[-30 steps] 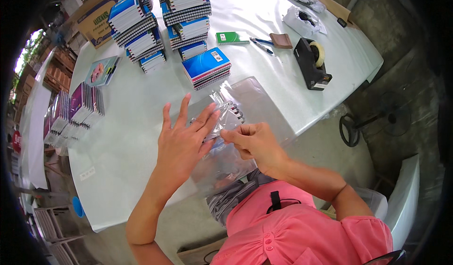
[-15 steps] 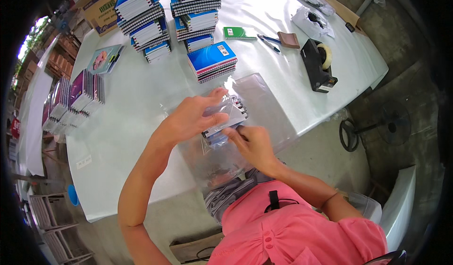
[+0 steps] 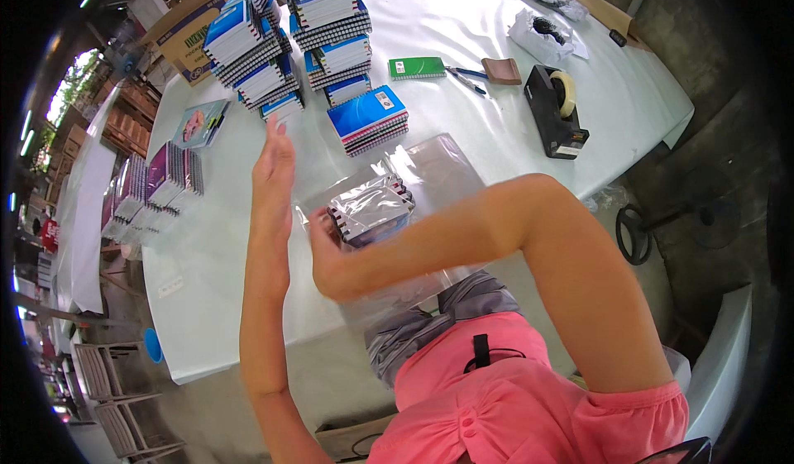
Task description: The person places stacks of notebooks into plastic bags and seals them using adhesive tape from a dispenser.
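A small bundle of spiral notebooks (image 3: pixel 376 208), pale face up under glossy clear plastic, lies on a stack of clear plastic sheets (image 3: pixel 451 166) in front of me. My right hand (image 3: pixel 328 257) reaches across to the bundle's left end, its fingers bent against the ringed edge and the plastic there. Part of those fingers is blurred. To the left, my left hand (image 3: pixel 275 154) is raised edge-on above the table, fingers stretched out and holding nothing. Beyond the bundle stands a short pile of blue-covered notebooks (image 3: pixel 368 117).
Tall stacks of blue notebooks (image 3: pixel 331 26) stand at the back, purple notebooks (image 3: pixel 157 183) at the left. A tape dispenser (image 3: pixel 550 117), a green notebook (image 3: pixel 416 68), a pen (image 3: pixel 467 81) and a brown pouch (image 3: pixel 501 71) lie back right. The white table (image 3: pixel 223 298) ends near my body.
My left hand has let go of the plastic-covered notebooks and moved left. My right hand has crossed from their right side to the left end. The notebooks have shifted slightly left.
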A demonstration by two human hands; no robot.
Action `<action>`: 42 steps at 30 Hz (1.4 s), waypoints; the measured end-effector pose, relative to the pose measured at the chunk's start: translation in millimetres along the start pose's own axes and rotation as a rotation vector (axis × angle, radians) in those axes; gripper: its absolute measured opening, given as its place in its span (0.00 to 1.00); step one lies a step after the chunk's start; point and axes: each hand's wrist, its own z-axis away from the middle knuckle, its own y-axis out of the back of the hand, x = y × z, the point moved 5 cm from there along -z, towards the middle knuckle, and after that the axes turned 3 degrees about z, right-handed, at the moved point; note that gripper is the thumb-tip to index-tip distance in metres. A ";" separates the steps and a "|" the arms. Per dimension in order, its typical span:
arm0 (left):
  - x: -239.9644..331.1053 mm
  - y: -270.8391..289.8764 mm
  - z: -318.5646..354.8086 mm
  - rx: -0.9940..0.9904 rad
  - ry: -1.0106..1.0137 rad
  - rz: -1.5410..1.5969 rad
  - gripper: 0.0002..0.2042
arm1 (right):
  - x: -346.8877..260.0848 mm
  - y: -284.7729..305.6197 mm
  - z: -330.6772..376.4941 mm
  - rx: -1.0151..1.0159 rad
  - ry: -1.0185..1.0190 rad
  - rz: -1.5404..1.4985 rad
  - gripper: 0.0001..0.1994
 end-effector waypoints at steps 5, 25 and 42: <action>-5.9 62.7 48.5 0.223 0.067 0.035 0.36 | 69.4 -62.1 34.6 0.320 0.039 -0.829 0.19; 39.3 -34.2 61.8 -0.118 0.110 -0.446 0.40 | 83.3 -177.1 154.9 1.308 -0.165 -1.621 0.29; 61.9 -3.3 95.1 0.251 -0.089 -0.218 0.26 | 76.9 -215.8 134.7 1.498 -0.203 -2.122 0.11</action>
